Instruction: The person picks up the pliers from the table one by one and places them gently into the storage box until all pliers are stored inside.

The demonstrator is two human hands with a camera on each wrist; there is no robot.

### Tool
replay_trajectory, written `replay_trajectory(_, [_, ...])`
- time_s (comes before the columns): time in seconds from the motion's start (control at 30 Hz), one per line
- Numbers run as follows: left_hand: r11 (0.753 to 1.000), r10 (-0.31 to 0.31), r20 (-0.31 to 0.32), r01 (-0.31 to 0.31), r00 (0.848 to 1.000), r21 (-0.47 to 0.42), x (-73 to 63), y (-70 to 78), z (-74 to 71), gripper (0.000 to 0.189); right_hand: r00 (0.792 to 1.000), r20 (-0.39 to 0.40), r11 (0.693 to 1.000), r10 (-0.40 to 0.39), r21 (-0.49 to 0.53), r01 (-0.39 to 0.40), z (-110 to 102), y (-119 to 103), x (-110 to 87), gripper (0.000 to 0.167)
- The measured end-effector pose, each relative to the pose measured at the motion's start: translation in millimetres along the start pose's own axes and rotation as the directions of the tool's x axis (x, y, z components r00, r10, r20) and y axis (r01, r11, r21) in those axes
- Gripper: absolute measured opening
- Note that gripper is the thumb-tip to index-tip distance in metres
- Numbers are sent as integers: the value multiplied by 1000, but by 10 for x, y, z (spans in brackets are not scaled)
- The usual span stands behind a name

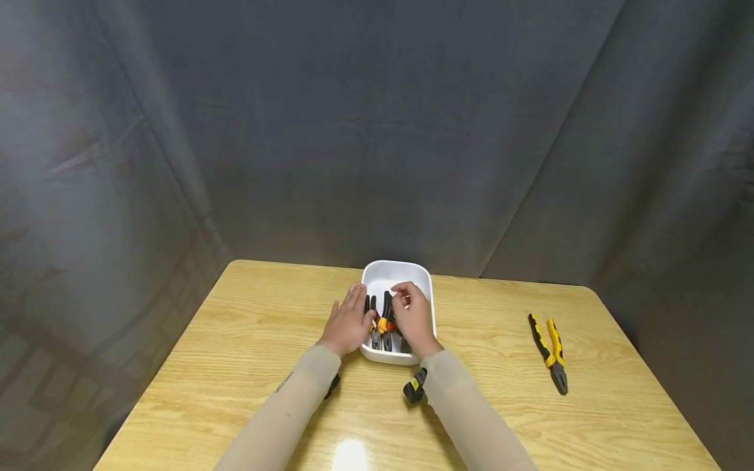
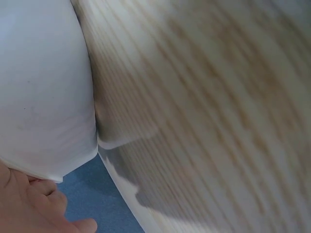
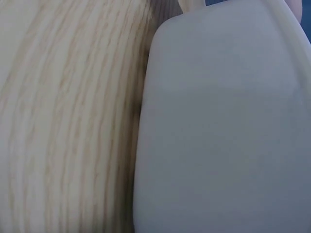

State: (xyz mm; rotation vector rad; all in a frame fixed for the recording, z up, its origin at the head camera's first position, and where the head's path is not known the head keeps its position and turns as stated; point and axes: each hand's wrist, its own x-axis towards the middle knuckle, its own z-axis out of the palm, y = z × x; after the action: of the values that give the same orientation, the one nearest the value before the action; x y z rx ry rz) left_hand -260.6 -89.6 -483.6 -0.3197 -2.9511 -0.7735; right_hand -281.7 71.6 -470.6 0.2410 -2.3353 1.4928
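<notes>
A white rectangular tub [image 1: 396, 359] stands near the table's far edge and holds several pliers. Two pliers [image 1: 383, 325] show orange parts, black handles and dark jaws towards me. My left hand [image 1: 347, 324] lies along the tub's left rim, fingers straight, thumb reaching over the nearest handles. My right hand [image 1: 414, 320] is over the tub's right half with its fingers bent beside a black handle; it covers part of the tools, and what lies under the fingertips is hidden. The left wrist view catches the left hand [image 2: 31, 206] by the tub's white wall [image 2: 43, 92].
Yellow-and-black pliers [image 1: 550, 353] lie on the table's right side, handles apart and dark jaws towards me. The wooden table [image 1: 247, 340] has grey curtains [image 1: 353, 131] behind and beside it. The tub's side wall [image 3: 218, 126] fills much of the right wrist view.
</notes>
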Motion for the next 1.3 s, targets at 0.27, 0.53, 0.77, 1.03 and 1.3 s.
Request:
replay_trajectory(0.27, [1000, -4, 14, 4, 1000, -4, -20, 16, -7, 64, 1000, 28, 1000, 6, -27, -6, -165, 40, -17, 16])
replay_trajectory(0.53, [1000, -19, 30, 19, 999, -1, -9, 33, -12, 64, 998, 32, 998, 56, -19, -56, -366, 113, 34, 17])
replay_trajectory(0.77, [1000, -27, 40, 27, 999, 0, -3, 41, -15, 65, 996, 38, 996, 79, -37, -78, -502, 119, 32, 18])
replay_trajectory(1.03, [999, -32, 43, 32, 999, 2, -4, 29, -27, 66, 991, 54, 992, 125, 1, -126, -600, 123, 21, 19])
replay_trajectory(1.3, [1000, -19, 19, 19, 1000, -9, 5, 18, 0, 64, 982, 69, 984, 178, -17, -177, -727, 159, 34, 20])
